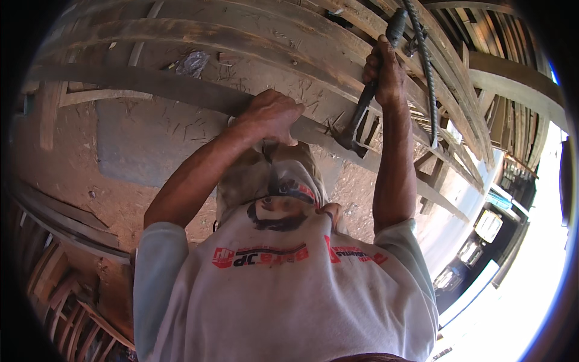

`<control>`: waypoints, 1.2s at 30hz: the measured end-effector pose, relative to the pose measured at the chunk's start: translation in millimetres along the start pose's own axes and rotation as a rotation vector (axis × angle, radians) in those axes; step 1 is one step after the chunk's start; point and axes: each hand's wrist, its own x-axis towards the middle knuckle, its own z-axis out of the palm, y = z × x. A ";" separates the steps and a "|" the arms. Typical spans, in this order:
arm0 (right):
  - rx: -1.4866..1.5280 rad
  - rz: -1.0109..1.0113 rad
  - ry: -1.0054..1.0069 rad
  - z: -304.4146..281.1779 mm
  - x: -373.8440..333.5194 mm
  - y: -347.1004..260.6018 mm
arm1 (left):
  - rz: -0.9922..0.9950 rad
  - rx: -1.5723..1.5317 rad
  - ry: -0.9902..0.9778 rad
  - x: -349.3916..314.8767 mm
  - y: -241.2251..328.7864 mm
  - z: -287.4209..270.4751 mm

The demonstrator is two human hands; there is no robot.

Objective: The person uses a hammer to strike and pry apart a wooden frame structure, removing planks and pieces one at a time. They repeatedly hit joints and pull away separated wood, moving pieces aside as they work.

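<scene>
My right hand (386, 71) is wrapped round the dark handle of a hammer (364, 104). The hammer's head hangs low, beside or against a long wooden plank (163, 85) that runs across in front of my body. It looks like a claw hammer, but the head is partly hard to make out. My left hand (270, 113) is closed over the same plank near its middle, thumb on the near side. Just left of the hammer head, thin dark slivers or nails (332, 125) stick up by the plank; I cannot tell which.
More long planks (229, 37) run across farther off. A ribbed steel bar (429, 72) leans by my right hand. Wood scraps and a crumpled plastic bag (192, 63) lie on the dirt floor (72, 145). Stacked timber (60, 220) stands at the left, with more at the far right.
</scene>
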 end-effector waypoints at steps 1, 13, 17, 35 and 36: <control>-0.020 0.044 -0.023 4.7 10.1 3.8 | -0.007 -0.014 -0.014 0.0 0.9 1.7; -0.129 -0.027 0.025 19.2 12.4 14.2 | -0.033 -0.039 -0.014 4.5 3.5 0.3; -0.109 -0.150 -0.052 21.0 -9.3 6.2 | -0.124 -0.022 0.076 11.7 10.6 10.5; -0.539 -0.688 0.200 30.0 -97.9 -5.3 | -0.200 0.059 0.005 13.9 19.4 8.8; -0.527 -0.649 0.209 34.3 -109.6 -7.2 | -0.202 0.062 0.024 15.2 14.8 16.2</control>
